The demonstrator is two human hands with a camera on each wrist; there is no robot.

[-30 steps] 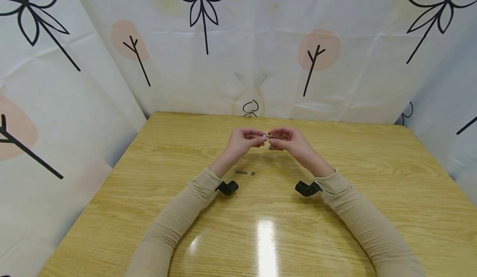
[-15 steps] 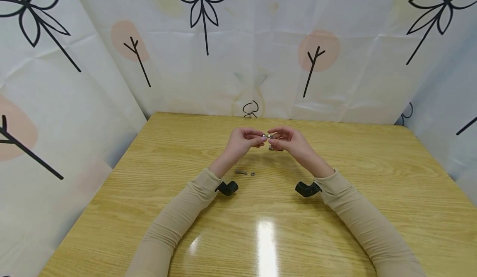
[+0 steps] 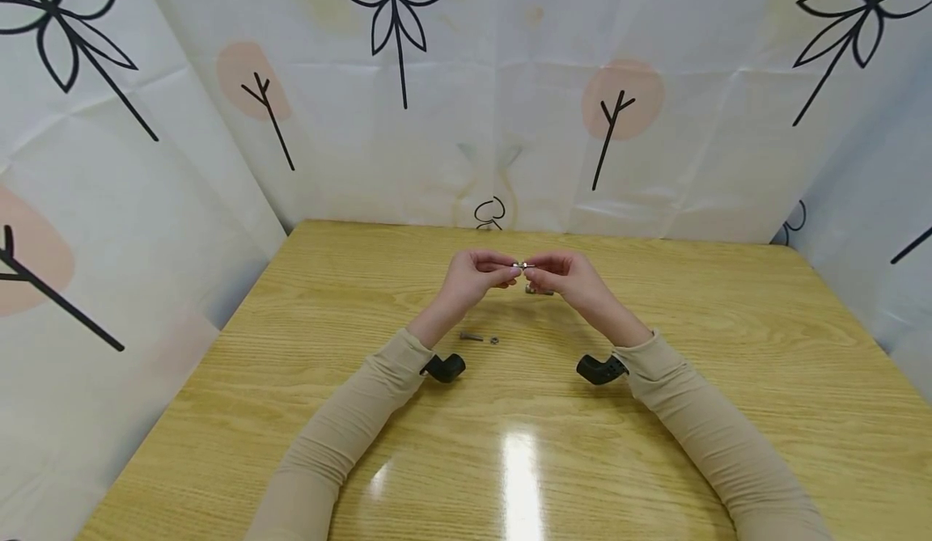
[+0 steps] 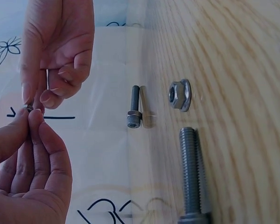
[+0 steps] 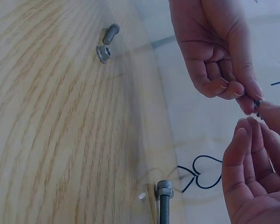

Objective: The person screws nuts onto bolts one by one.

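Observation:
My left hand point(image 3: 472, 274) pinches a small metal bolt point(image 3: 517, 265) by its head end, held above the table. Facing it, my right hand point(image 3: 564, 272) has thumb and forefinger at a nut point(image 3: 525, 266) on that bolt, pinching it. Fingertips cover most of both pieces in the wrist views. Below the hands, a second bolt point(image 4: 135, 102) with a nut near its head lies on the table. Closer to me lie a loose bolt point(image 3: 472, 336) and a flange nut point(image 4: 179, 94), side by side and apart.
The wood-grain table point(image 3: 364, 444) reaches back to a patterned cloth point(image 3: 451, 120). Black curved mounts point(image 3: 446, 368) sit at both wrists, by the beige sleeves.
My right fingers, spread a little half a second ago, have come together at the nut. My left hand keeps its place; the pieces on the table have not moved.

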